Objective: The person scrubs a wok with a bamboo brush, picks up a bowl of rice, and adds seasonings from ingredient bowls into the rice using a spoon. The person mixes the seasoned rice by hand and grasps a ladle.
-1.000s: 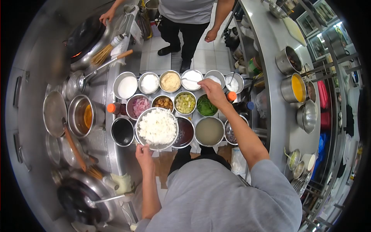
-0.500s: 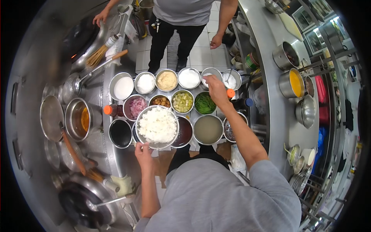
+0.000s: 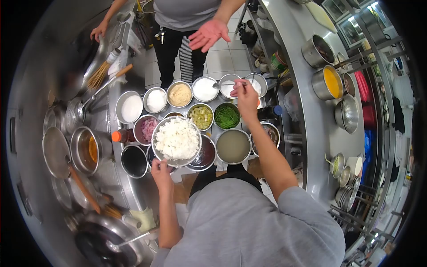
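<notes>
My left hand (image 3: 163, 176) is closed on the near rim of a metal bowl (image 3: 167, 163) heaped with white rice (image 3: 177, 139). The bowl sits over the front row of containers. My right hand (image 3: 245, 97) is closed around the handle of a metal spoon (image 3: 216, 86). Its tip points left, at the right edge of a container of white powder (image 3: 205, 89). Below my right wrist stand a container of chopped greens (image 3: 227, 116) and one of cloudy liquid (image 3: 233, 147). Diced green vegetable (image 3: 201, 117) lies in a container beside the rice.
Pinkish chopped onion (image 3: 147, 130), dark liquid (image 3: 134, 160) and an orange-capped bottle (image 3: 120, 135) stand left. Across the containers, a person's hand (image 3: 210, 35) is held out, palm up. A pot (image 3: 86, 151) and woks line the left; a steel counter (image 3: 293, 58) runs along the right.
My right hand has come up from a container at the back right, with the spoon now showing leftward. The other person's hand has risen, palm turned up. My view has shifted slightly.
</notes>
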### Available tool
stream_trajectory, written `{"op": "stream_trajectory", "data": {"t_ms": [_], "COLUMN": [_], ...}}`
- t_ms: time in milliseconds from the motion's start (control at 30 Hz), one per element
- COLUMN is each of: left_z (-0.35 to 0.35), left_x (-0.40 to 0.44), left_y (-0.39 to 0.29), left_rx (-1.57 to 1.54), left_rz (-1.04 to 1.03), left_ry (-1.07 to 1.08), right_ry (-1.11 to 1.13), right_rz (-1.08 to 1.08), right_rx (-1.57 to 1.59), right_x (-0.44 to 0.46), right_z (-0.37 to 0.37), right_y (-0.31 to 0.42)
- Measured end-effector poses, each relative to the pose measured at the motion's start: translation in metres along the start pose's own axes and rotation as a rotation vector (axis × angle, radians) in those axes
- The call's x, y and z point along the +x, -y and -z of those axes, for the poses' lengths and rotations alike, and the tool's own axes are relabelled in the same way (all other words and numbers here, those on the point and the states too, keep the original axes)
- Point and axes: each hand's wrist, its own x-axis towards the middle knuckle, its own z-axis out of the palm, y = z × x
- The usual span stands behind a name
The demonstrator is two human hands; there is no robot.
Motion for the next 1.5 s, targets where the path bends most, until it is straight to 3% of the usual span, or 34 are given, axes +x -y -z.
{"op": "stream_trajectory", "data": {"t_ms": [33, 100, 133, 333, 433, 767, 967, 1067, 1200, 1300, 1400, 1500], "left_z": [-0.004, -0.009, -0.01, -0.014, -0.013, -0.013, -0.008, -0.018, -0.019, -0.022, -0.024, -0.028], "left_x": [0.004, 0.006, 0.007, 0.015, 0.012, 0.011, 0.02, 0.019, 0.024, 0.029, 0.032, 0.031], "left_y": [-0.002, -0.006, -0.007, -0.011, -0.013, -0.011, -0.006, -0.008, -0.01, -0.009, -0.01, -0.014], "left_rx": [-0.002, -0.016, -0.017, -0.038, -0.044, -0.071, -0.027, -0.04, -0.028, -0.038, -0.038, -0.04], "left_rz": [-0.003, 0.015, 0.014, 0.014, 0.023, 0.032, 0.043, 0.037, 0.046, 0.048, 0.025, 0.017], "left_ry": [0.01, 0.022, 0.023, 0.051, 0.06, 0.017, 0.066, 0.086, 0.086, 0.097, 0.096, 0.089], "right_ry": [-0.009, -0.063, -0.076, -0.105, -0.111, -0.113, -0.013, 0.228, 0.063, 0.179, 0.074, 0.114], "right_rz": [0.006, 0.181, 0.193, 0.047, 0.078, 0.052, 0.149, 0.186, 0.239, 0.217, 0.148, 0.205], "right_rx": [-0.002, -0.375, -0.389, -0.292, -0.16, -0.244, -0.242, -0.355, -0.419, -0.434, -0.382, -0.456], "right_x": [0.001, -0.003, -0.006, -0.016, -0.016, -0.024, -0.006, 0.003, 0.005, 0.004, 0.004, 0.009], "right_z": [-0.001, -0.005, -0.005, -0.011, -0.012, -0.01, -0.025, -0.027, -0.023, -0.022, -0.024, -0.025], "right_y": [-0.005, -0.015, -0.02, -0.033, -0.026, -0.042, -0.034, -0.034, -0.035, -0.028, -0.022, -0.022]}}
